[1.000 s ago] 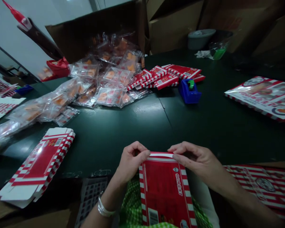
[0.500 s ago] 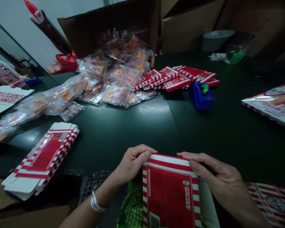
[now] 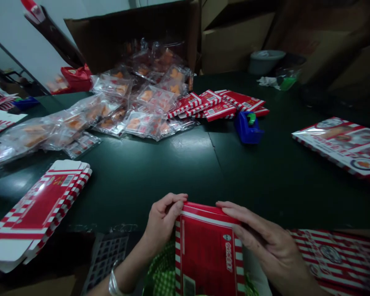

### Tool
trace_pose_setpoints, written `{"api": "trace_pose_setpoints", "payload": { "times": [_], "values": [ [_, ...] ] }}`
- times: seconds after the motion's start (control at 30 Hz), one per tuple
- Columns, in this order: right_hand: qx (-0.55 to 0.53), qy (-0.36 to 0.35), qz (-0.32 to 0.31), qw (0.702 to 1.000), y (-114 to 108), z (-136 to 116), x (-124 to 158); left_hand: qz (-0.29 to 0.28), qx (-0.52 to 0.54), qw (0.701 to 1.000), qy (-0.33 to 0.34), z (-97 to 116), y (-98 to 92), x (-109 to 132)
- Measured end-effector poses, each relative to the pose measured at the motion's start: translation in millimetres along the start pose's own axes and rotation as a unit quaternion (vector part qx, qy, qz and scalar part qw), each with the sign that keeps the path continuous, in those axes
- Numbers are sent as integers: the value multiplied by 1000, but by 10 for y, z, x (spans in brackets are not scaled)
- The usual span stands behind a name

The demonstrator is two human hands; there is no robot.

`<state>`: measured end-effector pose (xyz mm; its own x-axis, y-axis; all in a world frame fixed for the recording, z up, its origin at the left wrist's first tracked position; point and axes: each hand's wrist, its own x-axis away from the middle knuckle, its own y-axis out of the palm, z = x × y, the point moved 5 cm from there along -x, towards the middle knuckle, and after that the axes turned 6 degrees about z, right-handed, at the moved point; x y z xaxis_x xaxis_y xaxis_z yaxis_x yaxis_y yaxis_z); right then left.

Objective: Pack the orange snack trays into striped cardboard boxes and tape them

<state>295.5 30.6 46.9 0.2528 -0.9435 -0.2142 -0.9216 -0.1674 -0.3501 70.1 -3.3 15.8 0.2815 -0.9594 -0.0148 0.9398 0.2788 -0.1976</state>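
2 hands (image 3: 158,224) (image 3: 279,248), 1 held bx (image 3: 203,250), 1 bkt (image 3: 265,64)

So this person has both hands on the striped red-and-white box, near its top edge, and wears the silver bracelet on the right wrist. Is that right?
Not quite: the head view shows the silver bracelet on the left wrist. The left hand and right hand are indeed both on the red-and-white box, near its top edge.

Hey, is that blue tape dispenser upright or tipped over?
Upright: the blue tape dispenser sits base-down on the table, its green roll showing at the top.
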Motion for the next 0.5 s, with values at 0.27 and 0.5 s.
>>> {"api": "trace_pose_setpoints", "payload": {
  "times": [0.27, 0.5],
  "values": [
    [-109, 104, 52, 987, 109, 473, 35, -25, -28, 999, 5, -71, 69, 45],
    [-199, 168, -17, 965, 65, 728, -195, -55, -30, 992, -108, -279, 135, -248]
  ]
}}
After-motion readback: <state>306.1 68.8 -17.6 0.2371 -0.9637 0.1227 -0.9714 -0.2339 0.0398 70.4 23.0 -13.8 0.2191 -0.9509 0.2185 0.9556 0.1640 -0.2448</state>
